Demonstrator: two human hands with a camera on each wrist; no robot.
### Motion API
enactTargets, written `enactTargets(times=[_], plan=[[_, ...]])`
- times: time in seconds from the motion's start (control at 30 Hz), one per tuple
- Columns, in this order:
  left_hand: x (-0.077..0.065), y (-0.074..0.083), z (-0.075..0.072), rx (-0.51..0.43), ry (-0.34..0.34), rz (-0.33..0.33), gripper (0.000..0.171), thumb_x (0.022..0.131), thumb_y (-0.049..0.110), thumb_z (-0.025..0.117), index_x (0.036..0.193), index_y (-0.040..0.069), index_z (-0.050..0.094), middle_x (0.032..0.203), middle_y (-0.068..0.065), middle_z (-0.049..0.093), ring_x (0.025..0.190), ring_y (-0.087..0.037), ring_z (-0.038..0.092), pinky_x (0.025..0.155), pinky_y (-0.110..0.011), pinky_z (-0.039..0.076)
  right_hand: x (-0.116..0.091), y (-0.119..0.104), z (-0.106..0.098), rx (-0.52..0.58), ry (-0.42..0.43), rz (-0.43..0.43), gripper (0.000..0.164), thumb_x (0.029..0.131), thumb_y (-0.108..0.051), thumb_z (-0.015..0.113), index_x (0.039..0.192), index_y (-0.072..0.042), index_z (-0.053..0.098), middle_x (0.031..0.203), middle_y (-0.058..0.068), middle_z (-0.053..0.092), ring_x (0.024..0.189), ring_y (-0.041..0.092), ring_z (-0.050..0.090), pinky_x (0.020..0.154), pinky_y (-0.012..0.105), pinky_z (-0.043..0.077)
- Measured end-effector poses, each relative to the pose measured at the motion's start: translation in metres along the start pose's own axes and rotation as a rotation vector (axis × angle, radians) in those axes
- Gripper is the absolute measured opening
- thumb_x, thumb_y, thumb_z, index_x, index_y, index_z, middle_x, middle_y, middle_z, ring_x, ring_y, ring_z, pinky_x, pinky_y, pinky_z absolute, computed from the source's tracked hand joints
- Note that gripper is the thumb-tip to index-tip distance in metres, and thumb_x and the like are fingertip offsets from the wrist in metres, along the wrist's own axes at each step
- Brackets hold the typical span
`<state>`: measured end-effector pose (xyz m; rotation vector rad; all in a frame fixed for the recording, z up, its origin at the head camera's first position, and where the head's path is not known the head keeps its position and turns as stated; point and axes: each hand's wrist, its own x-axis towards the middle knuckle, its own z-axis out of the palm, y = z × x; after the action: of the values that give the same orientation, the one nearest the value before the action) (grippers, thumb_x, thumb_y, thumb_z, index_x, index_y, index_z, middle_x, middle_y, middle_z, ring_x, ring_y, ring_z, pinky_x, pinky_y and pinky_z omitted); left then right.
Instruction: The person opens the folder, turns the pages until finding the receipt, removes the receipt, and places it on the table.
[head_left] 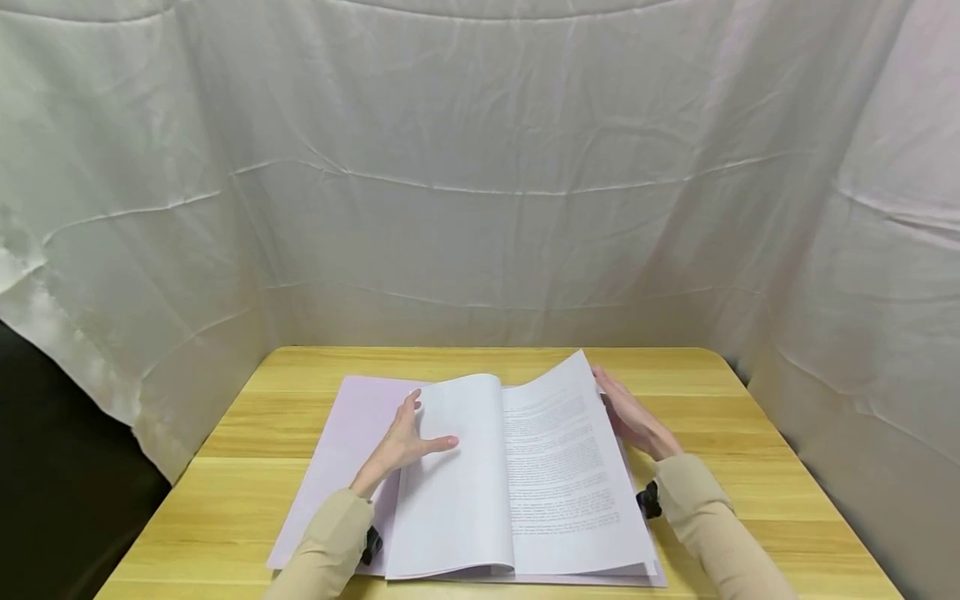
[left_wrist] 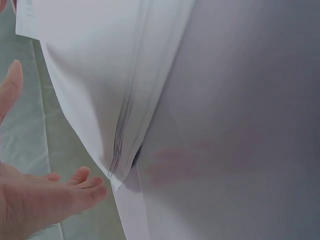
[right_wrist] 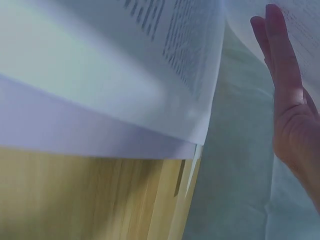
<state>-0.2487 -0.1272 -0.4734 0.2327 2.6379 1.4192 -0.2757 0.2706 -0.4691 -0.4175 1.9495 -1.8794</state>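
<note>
A stack of paper sheets lies spread like a book on a light purple folder (head_left: 356, 425). On its left side a blank white page (head_left: 453, 492) faces up; on the right is a printed page (head_left: 558, 467), its far right corner raised. My left hand (head_left: 401, 442) hovers at the left pages' outer edge, thumb and fingers spread apart. In the left wrist view this hand (left_wrist: 50, 200) has straight fingers beside the layered sheet edges (left_wrist: 122, 125). My right hand (head_left: 633, 417) is at the raised page's right edge, fingers extended, partly behind the paper. The right wrist view shows that hand (right_wrist: 292, 110) with straight fingers near printed paper.
The folder rests on a wooden table (head_left: 225, 500) close to its front edge. Grey-white cloth (head_left: 480, 233) hangs behind the table and on both sides. A dark area (head_left: 60, 467) shows at the far left. Each wrist carries a small black device (head_left: 648, 500).
</note>
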Motion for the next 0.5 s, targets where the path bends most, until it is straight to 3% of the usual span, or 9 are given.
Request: enactTargets(times=[0.23, 0.4, 0.5], plan=[[-0.001, 0.003, 0.002, -0.031, 0.003, 0.007, 0.121, 0.075, 0.041, 0.088, 0.16, 0.002, 0.012, 0.161, -0.029, 0.026, 0.148, -0.051, 0.028, 0.117, -0.067, 0.032, -0.008, -0.015, 0.017, 0.094, 0.012, 0.019, 0.067, 0.106, -0.057, 0.01, 0.163, -0.024, -0.001, 0.124, 0.013, 0.065, 0.099, 0.024, 0.072, 0.08, 0.039, 0.06], [0.0, 0.006, 0.003, -0.051, 0.013, 0.018, 0.122, 0.074, 0.041, 0.089, 0.16, 0.004, 0.012, 0.163, -0.028, 0.024, 0.149, -0.05, 0.026, 0.118, -0.068, 0.03, -0.012, -0.021, 0.024, 0.153, -0.031, 0.012, 0.068, 0.105, -0.058, 0.008, 0.163, -0.025, -0.008, 0.116, 0.003, 0.071, 0.067, 0.008, 0.067, 0.059, 0.022, 0.053], [-0.001, 0.009, 0.004, -0.084, 0.006, 0.012, 0.122, 0.074, 0.041, 0.089, 0.161, 0.006, 0.011, 0.164, -0.027, 0.022, 0.151, -0.049, 0.023, 0.119, -0.068, 0.028, -0.013, -0.023, 0.029, 0.179, -0.058, -0.004, 0.066, 0.106, -0.055, 0.007, 0.163, -0.025, -0.008, 0.114, 0.002, 0.071, 0.063, 0.005, 0.064, 0.056, 0.018, 0.052]])
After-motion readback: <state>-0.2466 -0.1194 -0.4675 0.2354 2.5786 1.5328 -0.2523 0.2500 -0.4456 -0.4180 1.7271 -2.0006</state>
